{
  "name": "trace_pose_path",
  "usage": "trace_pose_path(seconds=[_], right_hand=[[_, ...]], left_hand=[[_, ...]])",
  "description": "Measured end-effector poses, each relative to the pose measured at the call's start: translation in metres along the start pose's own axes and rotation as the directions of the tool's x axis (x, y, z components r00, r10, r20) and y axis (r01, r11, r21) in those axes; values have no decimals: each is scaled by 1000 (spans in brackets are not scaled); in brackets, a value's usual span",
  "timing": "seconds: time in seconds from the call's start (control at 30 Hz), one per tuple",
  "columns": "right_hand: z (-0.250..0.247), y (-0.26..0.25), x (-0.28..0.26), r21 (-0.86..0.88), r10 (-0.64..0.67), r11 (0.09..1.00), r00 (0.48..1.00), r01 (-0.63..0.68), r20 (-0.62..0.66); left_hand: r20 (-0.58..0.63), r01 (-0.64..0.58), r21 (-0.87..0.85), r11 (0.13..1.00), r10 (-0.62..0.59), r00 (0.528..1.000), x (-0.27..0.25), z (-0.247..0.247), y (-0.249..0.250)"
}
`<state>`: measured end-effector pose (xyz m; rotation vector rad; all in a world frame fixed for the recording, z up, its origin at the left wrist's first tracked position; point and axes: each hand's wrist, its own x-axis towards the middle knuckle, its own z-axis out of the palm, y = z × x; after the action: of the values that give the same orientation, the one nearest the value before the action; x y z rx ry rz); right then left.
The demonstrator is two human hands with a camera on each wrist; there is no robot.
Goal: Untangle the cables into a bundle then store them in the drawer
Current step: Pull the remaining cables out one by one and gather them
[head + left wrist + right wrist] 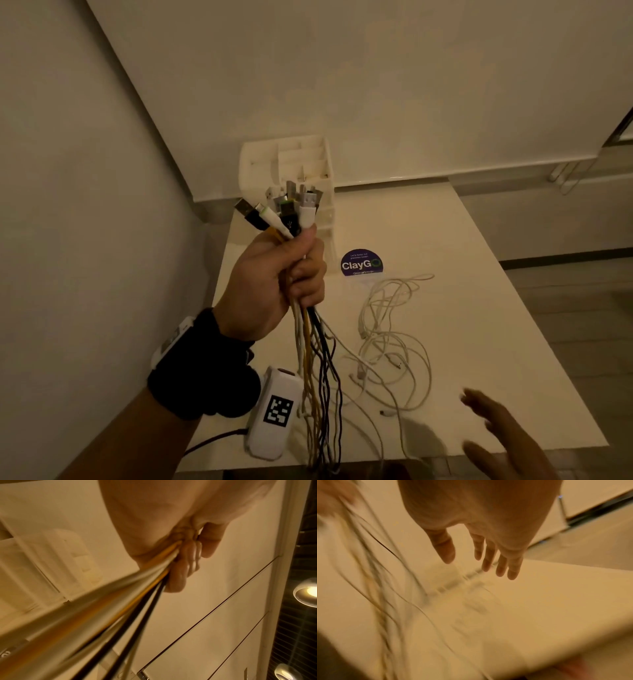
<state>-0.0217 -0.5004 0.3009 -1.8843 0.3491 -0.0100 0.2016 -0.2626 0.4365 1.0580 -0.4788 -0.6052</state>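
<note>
**What the frames leave unclear**

The right hand is smeared by motion and cut off by the head view's lower edge. The held cables run down past the table edge, so their lower ends are out of sight (their middle lengths are covered by the left hand). The right wrist view is blurred throughout: the loose white cables on the table show only as faint streaks. The small print on the purple sticker is unreadable.

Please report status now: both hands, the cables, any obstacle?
Left hand grips cable bundle, plugs up. Right hand open, empty. White cables loose on table.
</note>
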Motion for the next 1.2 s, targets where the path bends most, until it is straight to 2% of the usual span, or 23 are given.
trace_pose_path(seconds=[0.03, 0.07, 0.17, 0.23, 0.33, 0.5, 0.67, 0.8, 0.9, 1.0, 1.2], right_hand=[[7, -24, 9, -10, -81, 997, 992, 83, 94], [28, -51, 27, 6, -137, 991, 984, 137, 114], [77, -109, 71, 83, -311, 950, 906, 300, 287], [97, -137, 93, 101, -304, 953, 881, 287, 362], [113, -151, 99, 113, -290, 957, 881, 267, 375], [116, -133, 88, 189, -316, 946, 878, 263, 359], [123, -97, 88, 156, -301, 954, 818, 257, 490], [132, -50, 91, 83, -219, 973, 760, 214, 612], [139, -2, 86, -42, -80, 988, 728, 148, 681], [145, 35, 74, -182, 38, 979, 782, 97, 622], [154, 70, 64, -336, 121, 936, 794, 108, 595]], left_hand=[[2, -3, 9, 1000, 3, 1000, 1, 4, -1], [3, -2, 20, 1000, 2, 1000, 1, 8, -2], [12, -19, 80, 997, 19, 1000, 0, 21, -4], [7, -32, 124, 992, 32, 999, -2, 26, -5], [-40, -48, 145, 988, 54, 998, -10, 26, -3], [-110, -75, 89, 993, 84, 990, -26, 24, -2], [-99, -114, 55, 992, 119, 988, -28, 28, 5], [-82, -133, 25, 991, 134, 988, -26, 36, 8], [-16, -168, -16, 986, 168, 986, -24, 41, 17], [16, -156, -25, 987, 156, 988, -23, 43, 17], [-25, -92, -77, 993, 90, 996, -26, 33, -5]])
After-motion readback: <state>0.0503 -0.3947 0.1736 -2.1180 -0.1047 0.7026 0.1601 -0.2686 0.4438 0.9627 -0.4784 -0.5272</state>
